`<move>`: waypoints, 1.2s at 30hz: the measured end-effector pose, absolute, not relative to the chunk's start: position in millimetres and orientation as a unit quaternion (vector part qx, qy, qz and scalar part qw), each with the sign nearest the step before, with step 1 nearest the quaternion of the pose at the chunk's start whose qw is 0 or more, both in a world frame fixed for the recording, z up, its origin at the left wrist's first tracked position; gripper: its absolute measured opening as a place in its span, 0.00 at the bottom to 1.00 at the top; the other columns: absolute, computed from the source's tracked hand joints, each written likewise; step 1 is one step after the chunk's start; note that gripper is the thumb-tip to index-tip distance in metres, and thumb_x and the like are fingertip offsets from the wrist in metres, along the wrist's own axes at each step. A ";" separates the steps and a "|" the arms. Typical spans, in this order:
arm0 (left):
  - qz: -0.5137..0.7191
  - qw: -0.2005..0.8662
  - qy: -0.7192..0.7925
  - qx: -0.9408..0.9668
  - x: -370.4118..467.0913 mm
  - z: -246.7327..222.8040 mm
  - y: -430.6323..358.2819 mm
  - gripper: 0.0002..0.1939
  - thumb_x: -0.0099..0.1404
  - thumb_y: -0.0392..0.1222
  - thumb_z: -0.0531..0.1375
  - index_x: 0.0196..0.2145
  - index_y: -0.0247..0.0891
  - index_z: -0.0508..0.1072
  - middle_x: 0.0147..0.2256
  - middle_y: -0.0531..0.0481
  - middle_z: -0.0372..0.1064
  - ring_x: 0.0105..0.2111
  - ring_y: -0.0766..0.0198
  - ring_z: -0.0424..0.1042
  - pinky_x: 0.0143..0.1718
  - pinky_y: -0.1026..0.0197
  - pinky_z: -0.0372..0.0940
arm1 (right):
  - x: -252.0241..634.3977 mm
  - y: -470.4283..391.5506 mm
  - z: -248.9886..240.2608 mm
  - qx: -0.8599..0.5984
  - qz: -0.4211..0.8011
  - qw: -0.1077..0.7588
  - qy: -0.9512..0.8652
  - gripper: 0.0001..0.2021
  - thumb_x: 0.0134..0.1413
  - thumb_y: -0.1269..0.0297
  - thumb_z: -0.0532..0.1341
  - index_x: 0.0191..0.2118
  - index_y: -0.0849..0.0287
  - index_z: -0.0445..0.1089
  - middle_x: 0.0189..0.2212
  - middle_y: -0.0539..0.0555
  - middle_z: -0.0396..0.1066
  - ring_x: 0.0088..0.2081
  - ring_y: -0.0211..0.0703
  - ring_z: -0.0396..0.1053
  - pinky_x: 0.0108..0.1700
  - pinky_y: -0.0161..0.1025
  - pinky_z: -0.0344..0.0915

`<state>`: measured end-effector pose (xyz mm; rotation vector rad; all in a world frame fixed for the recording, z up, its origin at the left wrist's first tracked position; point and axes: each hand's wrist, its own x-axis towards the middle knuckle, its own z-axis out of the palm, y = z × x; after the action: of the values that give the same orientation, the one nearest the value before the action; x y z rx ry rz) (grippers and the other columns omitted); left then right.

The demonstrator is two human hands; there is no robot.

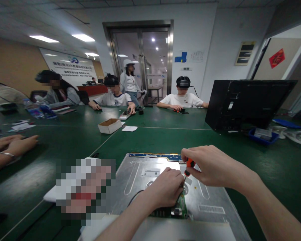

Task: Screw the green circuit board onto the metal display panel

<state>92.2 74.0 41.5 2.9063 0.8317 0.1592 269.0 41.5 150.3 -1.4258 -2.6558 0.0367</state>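
Note:
My right hand [210, 165] grips the orange-and-black handle of a screwdriver [190, 163], its shaft tilted down toward the left. Fingers curled, my left hand [167, 185] rests beside the screwdriver's tip; whatever it pinches is hidden. Beneath both hands lies a flat metal display panel [210, 197] with a barcode label. A green circuit board [182, 207] sits on the panel under my left hand, partly covered by it. Along the panel's far edge runs a narrow blue circuit strip [153, 156].
A white box [110, 126] and a paper slip [129, 128] lie ahead on the green table [165, 137]. A black monitor [248, 105] stands at right, near a blue tray [263, 136]. A blurred white item [72, 180] lies left. Another person's hands [12, 147] rest at far left; several people sit opposite.

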 end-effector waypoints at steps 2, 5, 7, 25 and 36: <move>0.050 0.059 0.275 0.958 92.1 42.0 73.9 0.02 0.63 0.33 0.58 0.34 0.37 0.67 0.38 0.46 0.71 0.38 0.55 0.70 0.42 0.54 0.61 | 269.6 41.8 150.5 -0.474 0.011 0.063 -0.878 0.04 0.55 0.70 0.59 0.38 0.56 0.66 0.32 0.50 0.74 0.33 0.43 0.71 0.30 0.37 0.53; 0.045 0.059 0.277 0.958 92.0 42.3 74.0 0.03 0.63 0.33 0.59 0.35 0.36 0.67 0.38 0.46 0.71 0.38 0.54 0.70 0.42 0.54 0.61 | 270.2 42.2 150.3 -0.476 0.011 0.063 -0.877 0.04 0.55 0.69 0.59 0.37 0.56 0.66 0.31 0.50 0.74 0.32 0.43 0.71 0.29 0.36 0.52; 0.046 0.060 0.276 0.958 91.9 42.2 74.4 0.04 0.62 0.33 0.60 0.35 0.36 0.67 0.38 0.46 0.70 0.39 0.54 0.70 0.42 0.54 0.61 | 270.6 42.2 150.2 -0.477 0.014 0.063 -0.876 0.04 0.55 0.69 0.59 0.37 0.56 0.66 0.31 0.50 0.74 0.32 0.43 0.71 0.30 0.36 0.52; 0.059 0.067 0.267 0.960 91.1 41.0 76.1 0.05 0.61 0.32 0.59 0.34 0.36 0.66 0.39 0.46 0.71 0.40 0.54 0.70 0.42 0.55 0.60 | 267.6 42.4 149.5 -0.462 0.021 0.063 -0.884 0.04 0.55 0.69 0.60 0.38 0.56 0.66 0.33 0.50 0.75 0.32 0.43 0.71 0.30 0.37 0.53; 0.051 0.046 0.277 0.958 94.4 35.7 77.3 0.02 0.65 0.32 0.59 0.35 0.36 0.69 0.39 0.46 0.72 0.40 0.55 0.71 0.42 0.54 0.61 | 268.4 43.0 149.2 -0.466 0.020 0.062 -0.882 0.05 0.55 0.70 0.60 0.38 0.56 0.66 0.33 0.50 0.75 0.33 0.43 0.71 0.30 0.37 0.52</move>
<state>94.4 77.3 35.7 2.9262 0.8447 0.1560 268.4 43.0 149.2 -1.4079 -2.6673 0.0614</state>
